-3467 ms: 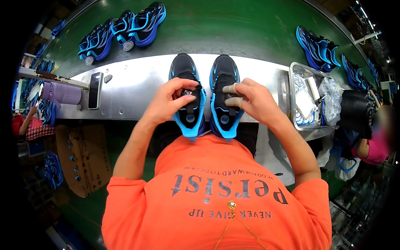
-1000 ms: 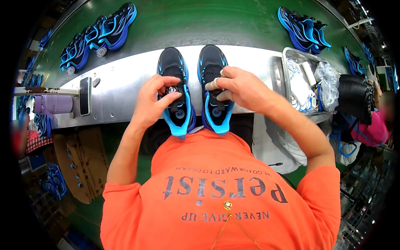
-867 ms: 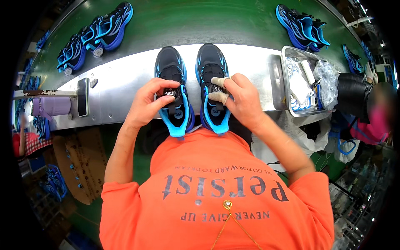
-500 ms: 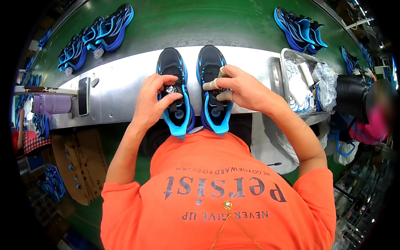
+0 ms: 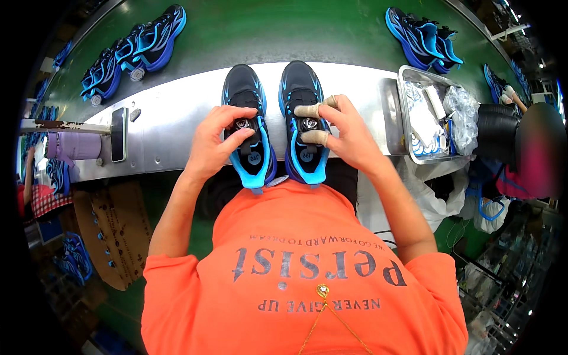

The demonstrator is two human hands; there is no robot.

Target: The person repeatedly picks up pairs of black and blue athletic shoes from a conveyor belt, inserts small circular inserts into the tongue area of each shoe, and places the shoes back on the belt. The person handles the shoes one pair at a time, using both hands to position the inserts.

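Two black-and-blue sneakers, the left sneaker (image 5: 241, 80) and the right sneaker (image 5: 299, 77), stand side by side at the near edge of the metal bench, toes pointing away from me. Each has a round lacing dial on its tongue. My left hand (image 5: 208, 142) is closed, thumb and forefinger about the left dial (image 5: 242, 124). On the other shoe, the tan-covered fingertips of my right hand (image 5: 350, 135) close in a pinch on either side of the right dial (image 5: 309, 123). Bright blue collars and dark insoles show below both hands.
A metal tray (image 5: 403, 89) of plastic bags and small parts sits at the right. Left along the bench (image 5: 168, 121) are a phone (image 5: 119, 135) and a purple cup (image 5: 77, 145). More sneakers (image 5: 158, 42) (image 5: 414, 40) stand on the green surface (image 5: 284, 29) beyond.
My right hand has shifted its fingers to both sides of the right dial, which now shows between them. The left hand stays at its dial with only a slight shift.
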